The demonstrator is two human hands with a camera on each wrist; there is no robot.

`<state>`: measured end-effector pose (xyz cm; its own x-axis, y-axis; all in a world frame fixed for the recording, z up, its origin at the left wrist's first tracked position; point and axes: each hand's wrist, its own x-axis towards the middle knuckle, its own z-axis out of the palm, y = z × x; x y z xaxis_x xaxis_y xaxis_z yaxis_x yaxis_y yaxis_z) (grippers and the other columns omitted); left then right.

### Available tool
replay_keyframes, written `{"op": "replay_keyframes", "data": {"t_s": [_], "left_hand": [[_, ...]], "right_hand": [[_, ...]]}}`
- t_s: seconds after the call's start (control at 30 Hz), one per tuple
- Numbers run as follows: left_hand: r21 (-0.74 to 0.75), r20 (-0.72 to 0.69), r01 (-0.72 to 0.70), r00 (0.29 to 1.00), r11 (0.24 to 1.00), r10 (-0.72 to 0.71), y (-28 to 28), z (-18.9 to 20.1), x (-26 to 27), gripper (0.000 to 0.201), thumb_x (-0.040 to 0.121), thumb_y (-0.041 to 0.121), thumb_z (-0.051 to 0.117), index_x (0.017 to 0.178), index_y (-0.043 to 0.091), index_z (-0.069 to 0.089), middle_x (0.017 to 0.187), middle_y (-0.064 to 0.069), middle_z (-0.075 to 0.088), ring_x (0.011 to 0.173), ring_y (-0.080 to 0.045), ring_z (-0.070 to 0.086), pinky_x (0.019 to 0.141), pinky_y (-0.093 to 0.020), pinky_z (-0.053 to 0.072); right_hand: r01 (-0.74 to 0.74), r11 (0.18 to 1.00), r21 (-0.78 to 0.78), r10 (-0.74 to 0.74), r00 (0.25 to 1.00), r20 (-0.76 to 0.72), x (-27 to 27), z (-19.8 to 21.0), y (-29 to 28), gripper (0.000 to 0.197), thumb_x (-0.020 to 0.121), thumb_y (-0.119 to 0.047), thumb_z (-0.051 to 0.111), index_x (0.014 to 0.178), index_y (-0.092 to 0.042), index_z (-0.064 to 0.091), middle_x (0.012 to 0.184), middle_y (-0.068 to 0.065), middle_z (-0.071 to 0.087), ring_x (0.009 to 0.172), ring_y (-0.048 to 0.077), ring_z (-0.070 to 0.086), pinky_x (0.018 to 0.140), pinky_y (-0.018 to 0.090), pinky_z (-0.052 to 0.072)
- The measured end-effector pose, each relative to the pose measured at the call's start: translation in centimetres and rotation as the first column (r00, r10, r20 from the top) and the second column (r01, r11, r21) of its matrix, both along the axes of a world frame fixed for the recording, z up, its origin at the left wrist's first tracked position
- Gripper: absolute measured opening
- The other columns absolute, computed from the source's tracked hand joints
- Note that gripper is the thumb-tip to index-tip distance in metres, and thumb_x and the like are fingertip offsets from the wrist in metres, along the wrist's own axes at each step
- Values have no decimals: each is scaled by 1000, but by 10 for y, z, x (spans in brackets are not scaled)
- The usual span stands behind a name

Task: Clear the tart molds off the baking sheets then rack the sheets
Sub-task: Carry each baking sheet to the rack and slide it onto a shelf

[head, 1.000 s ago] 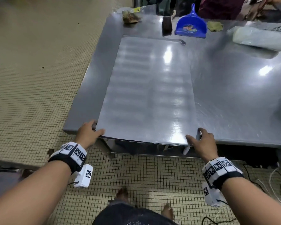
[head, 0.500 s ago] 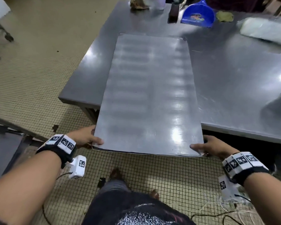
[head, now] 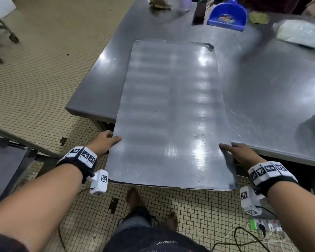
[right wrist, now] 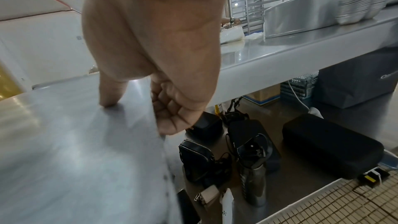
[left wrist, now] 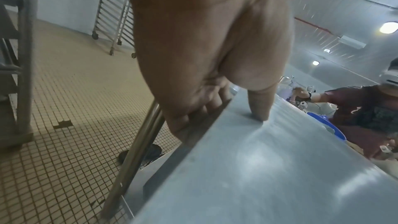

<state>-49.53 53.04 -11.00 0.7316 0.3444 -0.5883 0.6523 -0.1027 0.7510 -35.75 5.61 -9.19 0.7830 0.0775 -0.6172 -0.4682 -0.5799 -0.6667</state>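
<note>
So over on the far left there was a wheeled rack point(left wrist: 116, 11) standing on the tiled floor point(head: 44, 70), well apart from the steel table point(head: 280, 88). Pretty sure that's where this was all headed.

The left hand point(head: 105, 143) had the left long edge of the baking sheet point(head: 171, 115) pinched, thumb flat on top and the other fingers point(left wrist: 200, 108) curled under the rim. The sheet itself had nothing on it, no tart molds anywhere on its surface, so I'd say the clearing part was done for this one and the racking step was in hand. Its near end hung out past the table edge over the floor, while the far end lay over the tabletop. From these views I couldn't tell if the far end was resting on the steel or lifted just off it.

The right hand point(head: 240, 154) did the same thing on the opposite long edge: thumb pressed on top, fingers point(right wrist: 172, 108) wrapped underneath. On that side a stack of tart molds point(right wrist: 355, 6) sat on the table beside a big metal pan point(right wrist: 301, 14), so that's presumably where they'd been cleared to.

Next move, as I read it, called for getting the sheet fully clear of the table, keeping it level with both grips even, turning left, and lining the edges up with a pair of rack runners. A sheet that wide could flex or clip the rack uprights if it went in crooked.
</note>
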Motion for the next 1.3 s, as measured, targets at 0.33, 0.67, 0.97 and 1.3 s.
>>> {"op": "replay_keyframes", "data": {"t_s": [0.33,0.67,0.97,1.3], "left_hand": [[287,-2,96,995,953,-99,-14,0,-1,30,98,45,57,115,22,49,112,-3,65,102,-25,64,87,-41,51],[214,37,19,999,977,-28,-31,-5,-47,28,98,47,56,116,25,52,109,1,68,98,-22,68,87,-50,56],[222,113,-41,993,974,16,-37,-18,-45,32,97,55,51,115,29,48,110,1,68,97,-22,68,88,-53,56],[281,148,-85,988,956,44,-41,-7,-45,29,99,43,57,112,17,54,98,4,67,86,-14,66,66,-31,50]], "right_hand": [[23,998,54,-29,994,105,-13,-9,2,29,90,-38,70,86,-9,68,64,0,68,64,20,63,59,29,44],[33,977,208,-60,990,124,-39,-33,-22,36,83,-15,77,116,-14,61,109,8,72,97,27,71,84,42,55],[88,992,-89,-46,917,397,-62,-33,8,37,100,-37,52,126,-11,52,115,0,57,103,18,54,85,30,37],[113,989,-99,-61,905,422,-61,-32,5,25,98,-38,55,104,-14,59,92,-4,62,80,10,56,70,30,40]]}}
